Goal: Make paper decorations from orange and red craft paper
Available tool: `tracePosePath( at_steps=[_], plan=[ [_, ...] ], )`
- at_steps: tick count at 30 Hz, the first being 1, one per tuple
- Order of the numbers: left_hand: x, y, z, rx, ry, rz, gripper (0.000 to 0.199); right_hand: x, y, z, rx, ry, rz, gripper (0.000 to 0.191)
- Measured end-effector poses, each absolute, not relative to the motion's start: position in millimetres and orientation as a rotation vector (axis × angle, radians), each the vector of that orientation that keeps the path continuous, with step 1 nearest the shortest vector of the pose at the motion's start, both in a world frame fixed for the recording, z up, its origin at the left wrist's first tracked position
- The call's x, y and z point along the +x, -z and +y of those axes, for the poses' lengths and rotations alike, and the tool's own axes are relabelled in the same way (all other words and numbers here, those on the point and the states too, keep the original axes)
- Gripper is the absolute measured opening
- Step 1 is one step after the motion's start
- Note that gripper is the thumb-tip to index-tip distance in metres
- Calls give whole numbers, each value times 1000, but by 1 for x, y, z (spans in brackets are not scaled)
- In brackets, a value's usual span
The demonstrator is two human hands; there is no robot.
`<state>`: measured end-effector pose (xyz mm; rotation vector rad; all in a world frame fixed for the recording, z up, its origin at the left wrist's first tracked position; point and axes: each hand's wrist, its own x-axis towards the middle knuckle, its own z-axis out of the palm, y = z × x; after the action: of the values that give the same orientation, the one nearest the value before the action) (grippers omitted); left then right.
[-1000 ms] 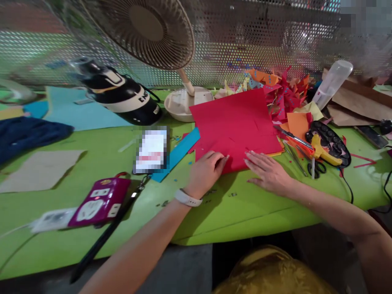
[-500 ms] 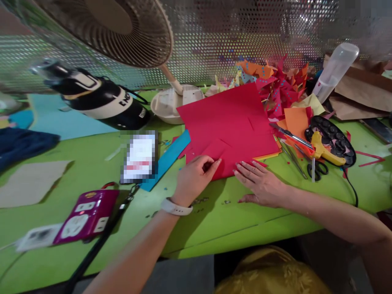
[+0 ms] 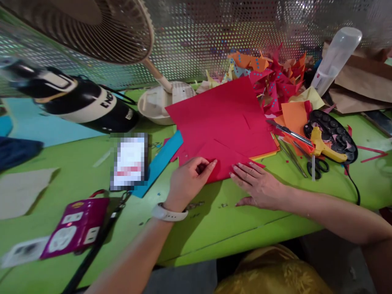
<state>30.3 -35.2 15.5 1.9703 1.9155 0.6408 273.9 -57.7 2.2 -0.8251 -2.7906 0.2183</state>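
Note:
Red paper sheets (image 3: 220, 110) lie on the green table (image 3: 214, 228), with a folded part along their near edge. My left hand (image 3: 188, 179), with a white watch band on its wrist, has thumb and index finger pinched on the near left part of the red paper. To its right my right hand (image 3: 259, 183) lies flat, fingers stretched out, its fingertips on the paper's near edge. Under the sheets a blue paper strip (image 3: 159, 167) sticks out to the left, and yellow and orange paper shows at the right.
Phone (image 3: 130, 161), purple power strip (image 3: 76, 226), black bottle (image 3: 92, 102) and fan (image 3: 116, 28) are on the left. Glue gun (image 3: 326, 149), cutter (image 3: 290, 132), scissors (image 3: 318, 167), black palette (image 3: 333, 134) and cut paper pile (image 3: 275, 77) are on the right.
The view has shifted, so the bottle and phone appear farther left. Both hands keep nearly the same places on the red paper.

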Motion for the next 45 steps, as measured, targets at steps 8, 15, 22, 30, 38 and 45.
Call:
tracePosePath(
  at_steps=[8,15,22,30,38,45],
  plan=[
    [30,-16,-34,1972,-626,1931,37,273,-1,-58,-838,-244,-2801,76],
    [31,-20,-34,1998,-591,1949,32,271,-5,-59,-870,-288,-2821,77],
    [31,-20,-33,1997,-569,1960,30,271,-6,-59,-872,-245,-2843,76],
    [30,-21,-34,1953,-612,1917,34,271,-5,-60,-866,-233,-2853,76],
    [31,-22,-35,1953,-612,1907,33,271,-7,-61,-872,-226,-2875,74],
    [31,-21,-34,1960,-599,1899,34,271,-3,-63,-845,-190,-2874,68]
  ],
)
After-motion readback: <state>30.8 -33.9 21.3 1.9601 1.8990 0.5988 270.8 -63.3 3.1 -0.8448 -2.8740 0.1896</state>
